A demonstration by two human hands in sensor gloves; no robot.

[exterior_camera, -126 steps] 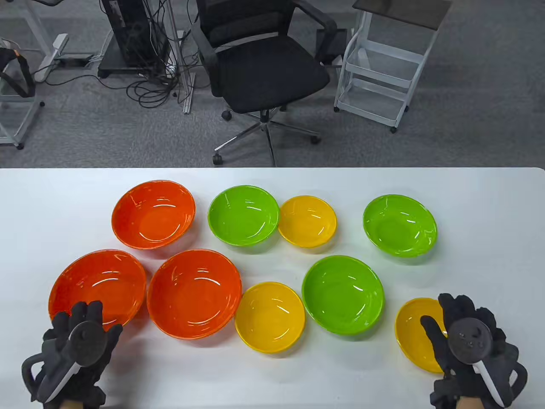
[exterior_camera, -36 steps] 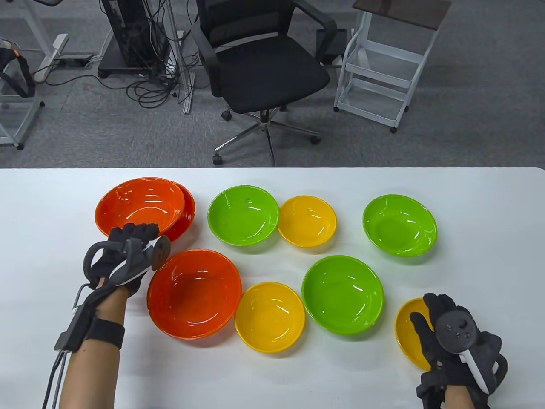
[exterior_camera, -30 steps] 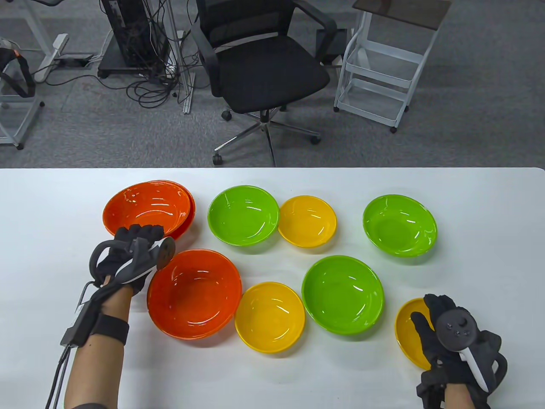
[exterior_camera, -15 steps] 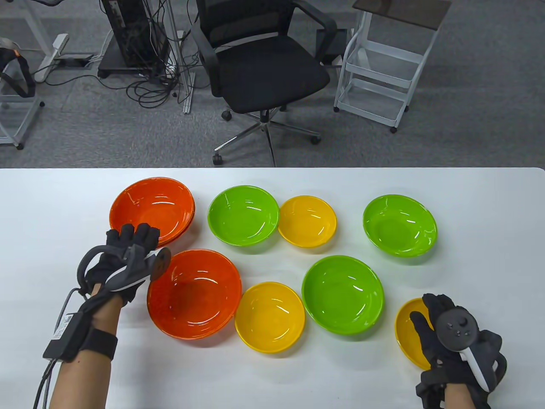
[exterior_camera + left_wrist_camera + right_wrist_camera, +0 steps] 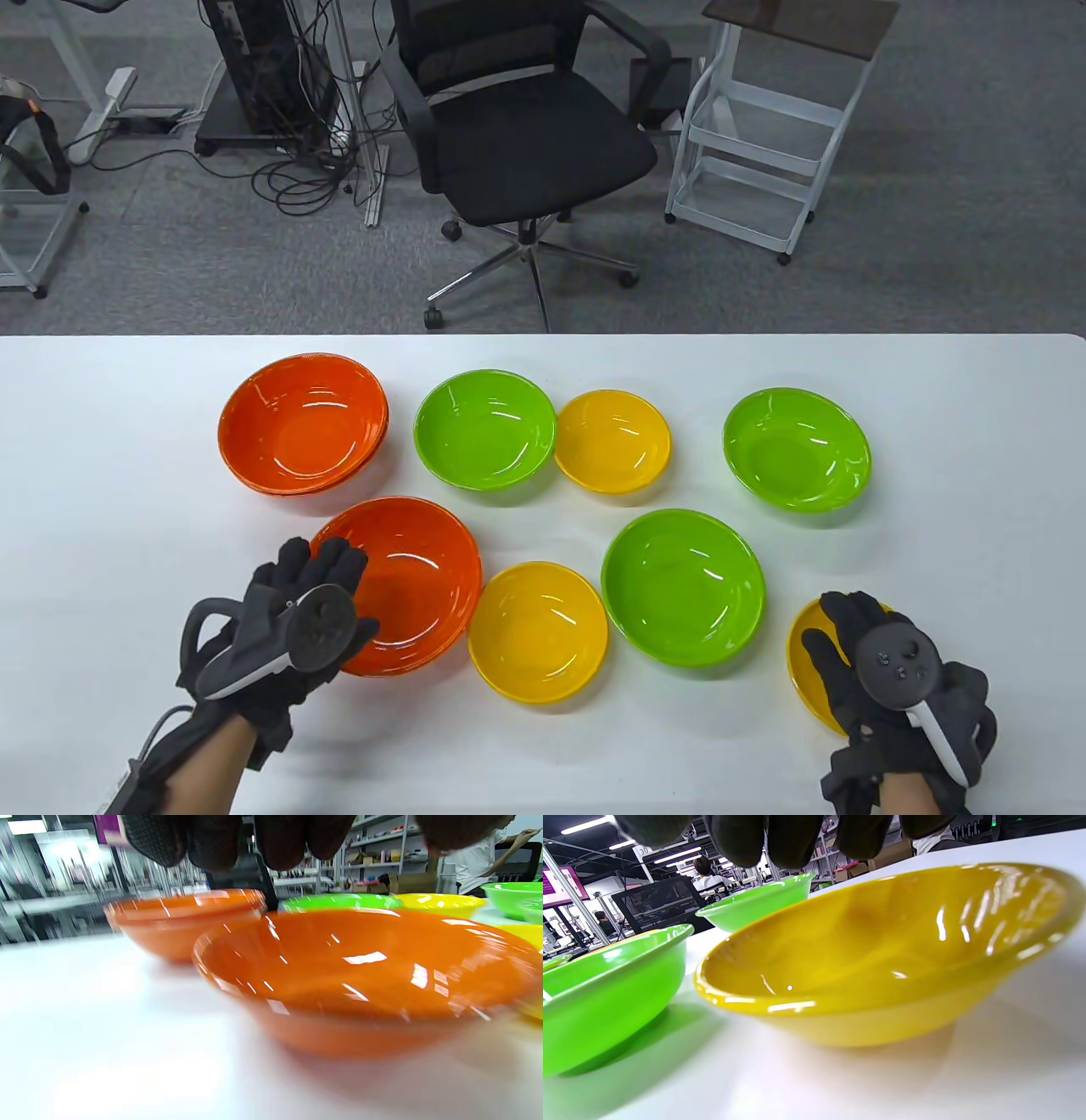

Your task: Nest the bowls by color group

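Two orange bowls sit nested at the back left (image 5: 304,424). A single orange bowl (image 5: 416,586) stands in front of them; it also shows in the left wrist view (image 5: 365,976). My left hand (image 5: 344,594) is open, with its fingers (image 5: 212,840) spread over that bowl's near-left rim and gripping nothing. My right hand (image 5: 836,628) is open over the near-right yellow bowl (image 5: 806,671), and its fingertips (image 5: 789,836) hang above the bowl (image 5: 882,955) without touching. Two more yellow bowls (image 5: 537,630) (image 5: 612,440) and three green bowls (image 5: 485,429) (image 5: 683,586) (image 5: 797,448) stand separately.
The white table (image 5: 959,526) has bare room at its left, right and front edges. Beyond the far edge are an office chair (image 5: 526,136) and a white cart (image 5: 764,144) on the floor.
My left hand set its orange bowl into the back-left orange bowl, let go, and drew back to the near orange bowl. My right hand shifted slightly left over the yellow bowl.
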